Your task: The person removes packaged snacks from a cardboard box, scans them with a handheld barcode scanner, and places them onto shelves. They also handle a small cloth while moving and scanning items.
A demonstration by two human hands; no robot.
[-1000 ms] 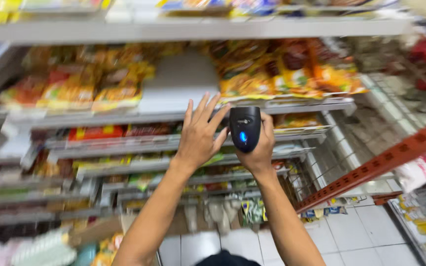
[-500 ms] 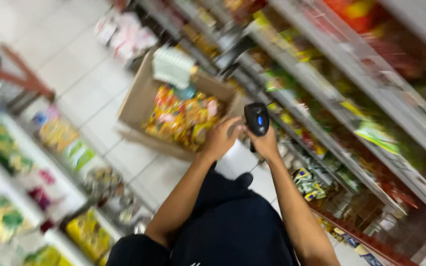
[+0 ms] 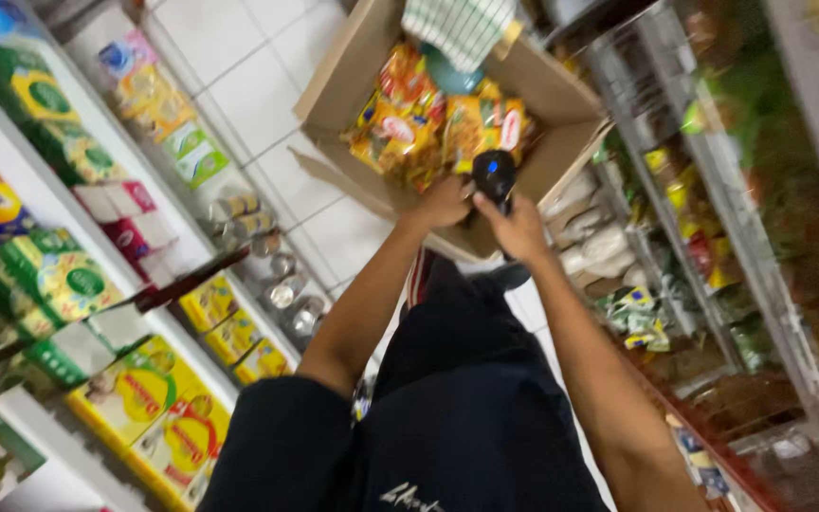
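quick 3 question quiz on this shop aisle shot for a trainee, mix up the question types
1. True or false: the right hand holds a black handheld scanner with a blue light.
2. What fills the open cardboard box on the floor? A tins, B yellow and orange snack packets, C bottles.
3. Fill in: the left hand is beside the ____.

Key
1. True
2. B
3. scanner
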